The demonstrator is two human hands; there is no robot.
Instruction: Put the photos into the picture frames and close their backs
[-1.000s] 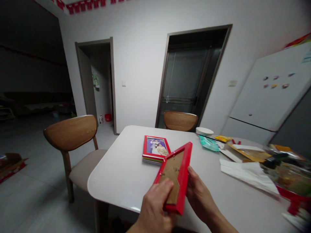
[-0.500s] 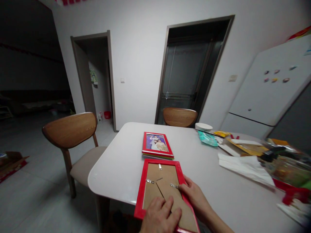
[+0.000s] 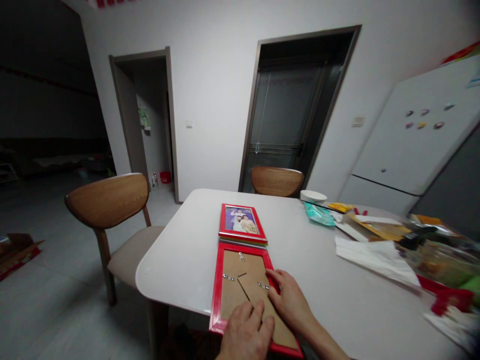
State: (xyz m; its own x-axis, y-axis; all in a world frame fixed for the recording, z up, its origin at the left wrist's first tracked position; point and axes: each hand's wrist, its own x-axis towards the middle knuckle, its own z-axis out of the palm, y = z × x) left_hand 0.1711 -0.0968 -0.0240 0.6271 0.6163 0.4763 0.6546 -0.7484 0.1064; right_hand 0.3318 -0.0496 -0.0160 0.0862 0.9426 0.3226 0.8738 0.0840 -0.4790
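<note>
A red picture frame point(image 3: 240, 280) lies face down on the white table point(image 3: 180, 260), its brown cardboard back and metal clips facing up. My left hand point(image 3: 245, 335) rests flat on the lower part of the back, fingers stretched out. My right hand point(image 3: 288, 300) lies on the frame's right side, fingertips at a metal clip. Just beyond it sits a stack of frames point(image 3: 242, 224) with a red one on top, showing a photo.
Wooden chairs stand at the table's left point(image 3: 108, 205) and far side point(image 3: 276, 181). Papers point(image 3: 375, 255), a teal packet point(image 3: 318, 214), a white bowl point(image 3: 313, 196) and clutter fill the right half. A fridge point(image 3: 412, 145) stands at the right; two doorways behind.
The frame was held tilted up a second ago; it now lies flat, face down on the table, with both hands pressing on its back. My right hand shifted onto the clip.
</note>
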